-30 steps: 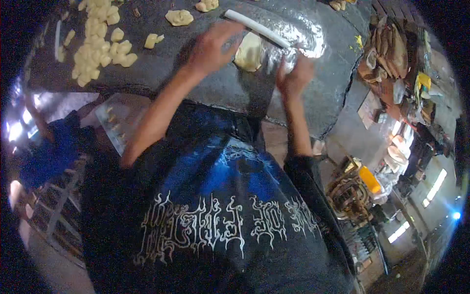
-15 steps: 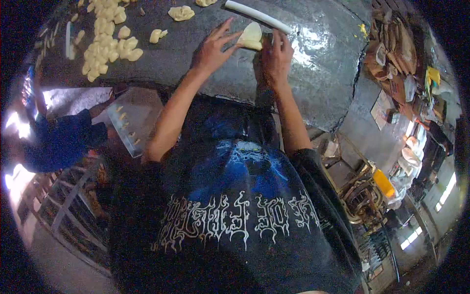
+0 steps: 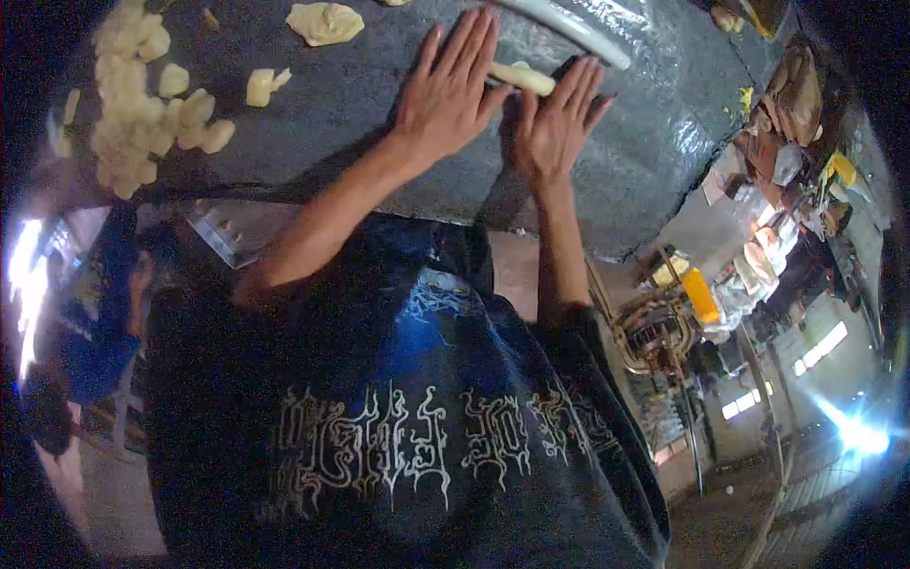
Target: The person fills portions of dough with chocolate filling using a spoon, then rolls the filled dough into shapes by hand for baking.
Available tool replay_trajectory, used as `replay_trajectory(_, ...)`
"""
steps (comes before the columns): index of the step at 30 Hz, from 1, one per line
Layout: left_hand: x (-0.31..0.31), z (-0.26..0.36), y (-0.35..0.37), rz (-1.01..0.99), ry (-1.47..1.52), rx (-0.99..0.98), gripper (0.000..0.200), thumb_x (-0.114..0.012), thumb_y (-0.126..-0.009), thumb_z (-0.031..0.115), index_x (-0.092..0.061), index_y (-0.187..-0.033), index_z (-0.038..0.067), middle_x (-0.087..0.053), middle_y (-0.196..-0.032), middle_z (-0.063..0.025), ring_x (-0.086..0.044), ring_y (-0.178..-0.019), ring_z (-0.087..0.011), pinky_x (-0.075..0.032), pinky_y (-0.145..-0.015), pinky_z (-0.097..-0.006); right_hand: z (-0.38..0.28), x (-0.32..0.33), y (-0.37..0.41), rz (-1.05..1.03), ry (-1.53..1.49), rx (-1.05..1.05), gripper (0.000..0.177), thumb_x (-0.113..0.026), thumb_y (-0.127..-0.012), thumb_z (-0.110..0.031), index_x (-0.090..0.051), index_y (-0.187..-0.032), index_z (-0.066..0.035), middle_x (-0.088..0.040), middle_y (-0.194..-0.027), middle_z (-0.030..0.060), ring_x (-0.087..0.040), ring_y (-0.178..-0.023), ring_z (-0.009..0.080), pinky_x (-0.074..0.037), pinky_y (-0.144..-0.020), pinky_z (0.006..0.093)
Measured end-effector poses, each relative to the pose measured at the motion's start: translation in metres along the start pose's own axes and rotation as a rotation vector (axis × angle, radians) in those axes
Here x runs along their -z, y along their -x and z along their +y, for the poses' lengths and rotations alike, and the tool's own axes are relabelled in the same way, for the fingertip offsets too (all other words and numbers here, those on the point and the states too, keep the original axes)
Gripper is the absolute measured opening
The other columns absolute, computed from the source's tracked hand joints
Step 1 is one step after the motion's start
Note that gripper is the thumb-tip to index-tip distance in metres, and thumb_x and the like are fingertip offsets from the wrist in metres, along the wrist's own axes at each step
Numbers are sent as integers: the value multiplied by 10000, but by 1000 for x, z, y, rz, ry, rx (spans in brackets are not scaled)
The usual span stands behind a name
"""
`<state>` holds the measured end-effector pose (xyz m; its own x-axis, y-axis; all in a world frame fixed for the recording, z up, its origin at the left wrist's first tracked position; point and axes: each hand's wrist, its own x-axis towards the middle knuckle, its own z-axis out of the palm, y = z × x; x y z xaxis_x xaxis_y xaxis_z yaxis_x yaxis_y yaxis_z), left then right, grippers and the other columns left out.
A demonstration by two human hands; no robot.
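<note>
The left hand (image 3: 450,95) lies flat on the table (image 3: 332,142), fingers straight and spread, grasping nothing. Its fingers rest on one end of a dough roll (image 3: 523,78). The right hand (image 3: 555,128) is flat and unclenched too, fingertips at the roll's other end. The roll (pale yellow, thin) lies between the two hands, near the table's far side, and seems pressed under the fingers, though the contact is hard to make out. Just beyond it a white rod (image 3: 569,27) lies slantwise on the table. Farther left sit a flat dough piece (image 3: 324,23), a small lump (image 3: 258,85) and a heap of lumps (image 3: 133,104).
</note>
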<state>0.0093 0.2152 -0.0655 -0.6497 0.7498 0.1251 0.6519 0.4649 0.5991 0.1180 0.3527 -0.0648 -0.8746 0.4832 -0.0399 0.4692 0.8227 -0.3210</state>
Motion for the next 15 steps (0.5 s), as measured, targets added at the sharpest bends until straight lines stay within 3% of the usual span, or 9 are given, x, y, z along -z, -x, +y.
replay_trajectory(1,9,-4,-10,25,-59,-4,639,-469,-1026,391,-358,-1517,-2,-303,-1618,-153,-277,-1500,-302,-221,-1215,-484,7,3,-14,6,31,-3,867,-390,-1000,-563,-181,-1554,71,-199,-1629,265,-135,-1525,419,7,-1198,619)
replay_trajectory(4,14,-15,-41,-175,-204,20,692,-320,-1075,392,-151,-1569,-63,-121,-1660,-207,-108,-1541,-351,-120,-1237,-500,27,11,-47,48,77,-20,800,-356,-1015,-528,-212,-1559,41,-186,-1635,258,-117,-1530,418,17,-1190,632)
replay_trajectory(6,10,-19,-47,-139,-176,24,709,-329,-1074,412,-150,-1570,-63,-108,-1664,-201,-106,-1541,-354,-113,-1232,-518,38,21,-57,51,129,-25,739,-323,-1036,-473,-217,-1554,42,-200,-1623,277,-114,-1527,431,-3,-1182,646)
replay_trajectory(7,10,-19,-46,-118,-170,27,708,-325,-1075,414,-153,-1569,-63,-111,-1663,-201,-109,-1540,-355,-113,-1233,-518,45,26,-54,96,207,9,693,-426,-1029,-433,-304,-1522,38,-272,-1590,286,-258,-1476,447,-100,-1187,622)
replay_trajectory(10,18,-23,-38,-41,-111,1,698,-324,-1076,405,-164,-1565,-67,-132,-1658,-206,-126,-1537,-354,-115,-1235,-507,30,44,-30,115,-160,37,658,-571,-986,-348,-361,-1495,11,-401,-1512,268,-400,-1381,419,-260,-1147,580)
replay_trajectory(11,22,-22,-30,-23,-83,-26,694,-325,-1077,399,-167,-1563,-69,-140,-1656,-209,-133,-1536,-353,-116,-1236,-501,18,49,-32,92,-76,232,606,-644,-951,-265,-419,-1452,-9,-516,-1381,257,-547,-1187,419,-413,-1040,537)
replay_trajectory(14,39,-16,-5,-81,12,-1,654,-322,-1076,343,-183,-1554,-81,-170,-1643,-229,-158,-1529,-353,-127,-1240,-483,29,33,-37,-36,24,388,499,-645,-962,-263,-486,-1389,-59,-576,-1299,253,-593,-1105,437,-506,-893,500)
replay_trajectory(15,37,-14,6,0,14,-12,600,-391,-1056,329,-279,-1522,-33,-234,-1623,-205,-213,-1511,-341,-179,-1226,-475,41,21,-41,-15,-87,313,336,-646,-958,-283,-623,-1215,-68,-657,-1121,244,-648,-928,422,-529,-753,474)
